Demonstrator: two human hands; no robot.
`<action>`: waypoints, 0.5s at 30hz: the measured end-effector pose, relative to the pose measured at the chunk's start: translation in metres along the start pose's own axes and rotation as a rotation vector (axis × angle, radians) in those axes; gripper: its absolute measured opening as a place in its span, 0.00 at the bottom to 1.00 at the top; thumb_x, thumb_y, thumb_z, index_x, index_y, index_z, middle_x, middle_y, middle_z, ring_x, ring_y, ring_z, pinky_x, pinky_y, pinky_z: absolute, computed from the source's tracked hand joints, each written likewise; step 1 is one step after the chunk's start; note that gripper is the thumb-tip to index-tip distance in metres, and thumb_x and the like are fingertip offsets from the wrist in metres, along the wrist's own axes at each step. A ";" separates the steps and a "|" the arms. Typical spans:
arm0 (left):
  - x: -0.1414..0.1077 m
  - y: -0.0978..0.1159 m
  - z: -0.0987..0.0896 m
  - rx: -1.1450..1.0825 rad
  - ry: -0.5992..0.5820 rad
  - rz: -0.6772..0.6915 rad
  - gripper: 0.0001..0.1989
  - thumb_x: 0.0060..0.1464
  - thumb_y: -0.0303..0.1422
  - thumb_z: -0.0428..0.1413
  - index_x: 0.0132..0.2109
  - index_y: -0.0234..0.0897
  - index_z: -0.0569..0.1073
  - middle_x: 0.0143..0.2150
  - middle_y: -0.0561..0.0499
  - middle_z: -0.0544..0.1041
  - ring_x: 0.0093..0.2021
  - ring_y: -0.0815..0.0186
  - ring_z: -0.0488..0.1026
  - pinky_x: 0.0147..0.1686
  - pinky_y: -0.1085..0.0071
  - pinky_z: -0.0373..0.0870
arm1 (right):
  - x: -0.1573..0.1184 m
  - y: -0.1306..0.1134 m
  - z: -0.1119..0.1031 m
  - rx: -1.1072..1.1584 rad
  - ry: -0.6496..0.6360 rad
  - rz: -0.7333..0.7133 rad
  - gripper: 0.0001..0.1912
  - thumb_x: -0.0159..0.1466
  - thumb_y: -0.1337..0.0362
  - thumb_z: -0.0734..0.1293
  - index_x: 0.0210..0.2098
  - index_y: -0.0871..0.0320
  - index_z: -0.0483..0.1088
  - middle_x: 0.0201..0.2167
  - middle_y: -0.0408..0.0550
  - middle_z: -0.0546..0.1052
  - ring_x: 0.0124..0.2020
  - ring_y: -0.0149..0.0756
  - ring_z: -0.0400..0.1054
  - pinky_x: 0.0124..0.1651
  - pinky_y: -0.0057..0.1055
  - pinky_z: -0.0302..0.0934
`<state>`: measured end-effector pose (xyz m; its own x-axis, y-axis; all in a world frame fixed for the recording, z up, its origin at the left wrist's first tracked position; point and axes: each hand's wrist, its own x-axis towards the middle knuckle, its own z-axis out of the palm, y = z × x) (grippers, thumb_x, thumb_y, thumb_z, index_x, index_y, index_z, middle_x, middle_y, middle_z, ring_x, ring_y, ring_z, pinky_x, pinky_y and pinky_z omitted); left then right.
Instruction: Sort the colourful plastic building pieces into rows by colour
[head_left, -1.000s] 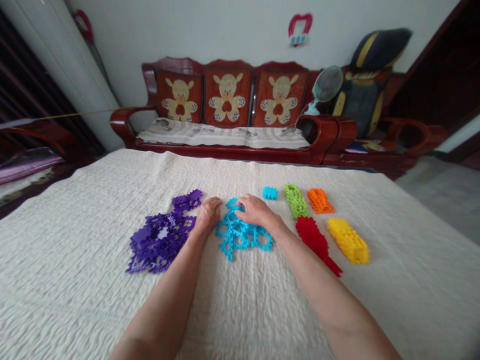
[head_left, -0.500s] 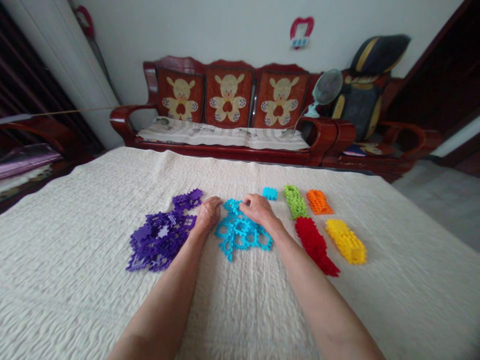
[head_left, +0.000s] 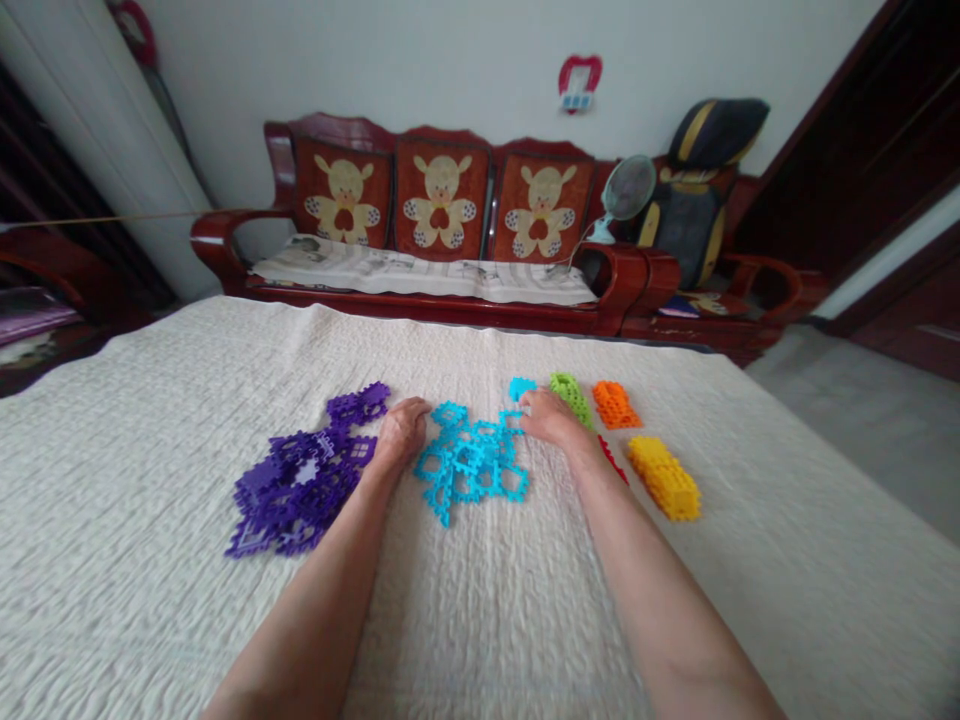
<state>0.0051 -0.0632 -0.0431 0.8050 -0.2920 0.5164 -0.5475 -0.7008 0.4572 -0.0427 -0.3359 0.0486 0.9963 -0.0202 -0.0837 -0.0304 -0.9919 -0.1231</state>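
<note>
Cream quilted cloth (head_left: 465, 620) ridged; openwork blue plastic piece (head_left: 511, 413) pinched by right hand (head_left: 553, 416); notched blue stack (head_left: 521, 387) could be scattered if brushed (grip of left hand (head_left: 405, 428) unclear).

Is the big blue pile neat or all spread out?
Spread out: the blue pile is a loose jumble, its pieces overlapping at odd angles.

Soft, rather dim light; faint shadows, slight blur, stretched edges
</note>
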 end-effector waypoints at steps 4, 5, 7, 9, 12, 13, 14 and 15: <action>-0.001 -0.002 0.002 0.008 0.014 0.000 0.18 0.52 0.25 0.46 0.42 0.37 0.79 0.46 0.46 0.81 0.48 0.63 0.76 0.54 0.66 0.72 | 0.000 0.004 0.005 0.043 -0.106 -0.204 0.23 0.56 0.72 0.69 0.51 0.56 0.72 0.55 0.53 0.72 0.55 0.42 0.68 0.56 0.30 0.60; -0.001 -0.003 0.003 0.007 0.017 0.002 0.18 0.52 0.25 0.46 0.42 0.37 0.79 0.47 0.46 0.81 0.48 0.63 0.76 0.55 0.66 0.72 | 0.000 0.003 0.007 0.056 -0.119 -0.219 0.25 0.55 0.73 0.69 0.52 0.56 0.71 0.56 0.53 0.72 0.56 0.41 0.67 0.56 0.30 0.59; -0.001 -0.004 0.004 0.004 0.023 0.007 0.18 0.52 0.25 0.46 0.42 0.36 0.79 0.46 0.46 0.81 0.48 0.62 0.77 0.54 0.66 0.72 | -0.003 0.001 0.009 0.079 -0.121 -0.217 0.28 0.55 0.74 0.69 0.55 0.56 0.69 0.57 0.54 0.70 0.57 0.41 0.66 0.56 0.30 0.59; -0.001 -0.005 0.004 0.001 0.031 0.011 0.18 0.52 0.25 0.46 0.41 0.36 0.79 0.46 0.46 0.81 0.47 0.63 0.77 0.53 0.67 0.72 | -0.005 0.001 0.011 0.089 -0.113 -0.200 0.28 0.56 0.73 0.69 0.56 0.56 0.68 0.57 0.55 0.70 0.57 0.41 0.66 0.56 0.30 0.59; -0.002 -0.005 0.005 -0.001 0.036 0.023 0.18 0.53 0.25 0.45 0.41 0.37 0.79 0.45 0.47 0.81 0.46 0.63 0.77 0.53 0.67 0.73 | -0.004 0.006 0.009 0.103 -0.069 -0.217 0.27 0.57 0.70 0.69 0.57 0.58 0.67 0.55 0.55 0.71 0.54 0.40 0.67 0.55 0.30 0.59; -0.002 -0.005 0.005 -0.001 0.035 0.026 0.18 0.53 0.25 0.45 0.41 0.37 0.79 0.45 0.47 0.81 0.46 0.63 0.77 0.52 0.67 0.73 | -0.002 0.009 0.007 0.103 -0.046 -0.227 0.26 0.58 0.69 0.68 0.56 0.58 0.67 0.54 0.54 0.71 0.54 0.40 0.67 0.56 0.30 0.58; -0.002 -0.005 0.005 -0.001 0.033 0.027 0.18 0.53 0.25 0.46 0.41 0.37 0.79 0.45 0.47 0.81 0.46 0.63 0.77 0.52 0.67 0.73 | 0.001 0.013 0.005 0.099 -0.017 -0.228 0.26 0.58 0.70 0.68 0.56 0.58 0.67 0.54 0.54 0.72 0.54 0.39 0.67 0.56 0.30 0.58; -0.002 -0.005 0.005 0.000 0.031 0.027 0.18 0.53 0.25 0.46 0.41 0.37 0.79 0.45 0.47 0.81 0.46 0.63 0.77 0.52 0.67 0.73 | 0.005 0.016 0.001 0.090 0.011 -0.221 0.25 0.58 0.71 0.67 0.56 0.59 0.67 0.54 0.54 0.72 0.54 0.39 0.67 0.56 0.30 0.58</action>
<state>0.0072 -0.0622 -0.0497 0.7827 -0.2902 0.5506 -0.5688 -0.6928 0.4433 -0.0379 -0.3516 0.0448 0.9805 0.1938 -0.0339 0.1815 -0.9573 -0.2251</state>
